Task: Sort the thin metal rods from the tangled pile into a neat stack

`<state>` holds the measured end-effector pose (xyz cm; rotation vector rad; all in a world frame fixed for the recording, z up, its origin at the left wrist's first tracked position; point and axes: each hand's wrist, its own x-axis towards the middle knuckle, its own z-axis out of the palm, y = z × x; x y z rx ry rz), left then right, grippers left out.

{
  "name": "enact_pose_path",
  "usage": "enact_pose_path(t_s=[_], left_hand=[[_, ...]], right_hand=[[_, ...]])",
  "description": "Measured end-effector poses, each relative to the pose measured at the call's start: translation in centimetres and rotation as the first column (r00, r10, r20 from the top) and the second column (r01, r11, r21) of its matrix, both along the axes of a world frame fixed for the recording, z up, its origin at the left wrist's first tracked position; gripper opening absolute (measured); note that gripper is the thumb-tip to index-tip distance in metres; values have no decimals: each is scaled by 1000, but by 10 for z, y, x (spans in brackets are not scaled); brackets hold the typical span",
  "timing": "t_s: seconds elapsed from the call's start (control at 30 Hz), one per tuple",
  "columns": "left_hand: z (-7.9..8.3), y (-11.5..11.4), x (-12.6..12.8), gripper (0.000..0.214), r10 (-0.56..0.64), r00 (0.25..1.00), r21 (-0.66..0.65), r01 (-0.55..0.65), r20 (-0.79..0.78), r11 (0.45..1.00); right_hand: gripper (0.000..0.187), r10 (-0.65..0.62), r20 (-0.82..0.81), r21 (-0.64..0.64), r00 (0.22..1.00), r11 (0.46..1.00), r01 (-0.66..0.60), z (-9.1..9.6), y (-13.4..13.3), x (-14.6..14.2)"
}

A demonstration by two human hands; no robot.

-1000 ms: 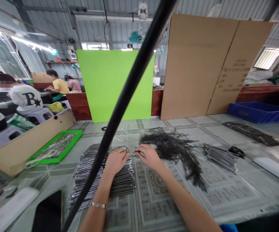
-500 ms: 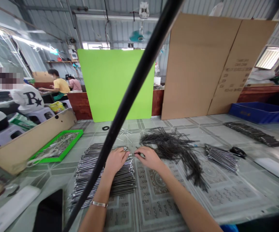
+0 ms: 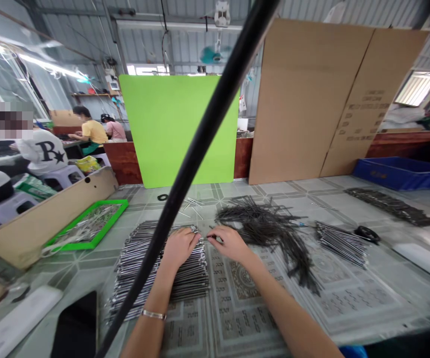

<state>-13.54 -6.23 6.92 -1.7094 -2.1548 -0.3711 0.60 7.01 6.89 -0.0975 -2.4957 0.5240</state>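
My left hand [image 3: 178, 248] rests over the far right part of a wide pile of thin shiny metal rods [image 3: 190, 281]. Its thumb and fingers are pressed together at the rods' ends; what they pinch is too small to name. Just to the right, my right hand [image 3: 232, 242] pinches thumb and forefinger close to the left fingertips, with a small gap between the hands. A small dark bit shows at the right fingertips, its kind unclear. Beside the right hand lies a loose heap of thin dark strips [image 3: 259, 221].
A green tray [image 3: 99, 237] with loose pieces lies left, a black phone [image 3: 75, 325] at front left. To the right are a rod bundle [image 3: 341, 244], a black tape roll [image 3: 367, 233] and a blue bin [image 3: 404, 174]. A black pole [image 3: 200, 144] crosses the view diagonally.
Both hands stay almost in place. The fingertips of the two hands have shifted very slightly; the piles look the same.
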Motion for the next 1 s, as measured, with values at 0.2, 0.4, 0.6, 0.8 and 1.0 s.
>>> enact_pose_path(t_s=[0.2,0.4,0.6,0.8,1.0], left_hand=[[2,2,3,37,-2,1000,-6,1,-27,1000],[0,3,8,33,-119,991,68,115,54,991],[-1,-10,-1,39,-98,985,659,166,-139,734],[4,-15,-19,42,-19,997,801,77,-81,593],[6,-20,-29,44,35,988,837,-146,150,527]], right_hand=[[11,-7,43,-15,999,1000,7,-1,-1,0],[8,-8,91,-100,996,995,18,-3,-7,-4],[19,24,-146,-599,989,794,-108,-11,-11,-14],[33,-91,-345,-767,934,601,-224,-14,-3,-18],[24,-59,-228,-580,972,810,-87,-6,-16,-20]])
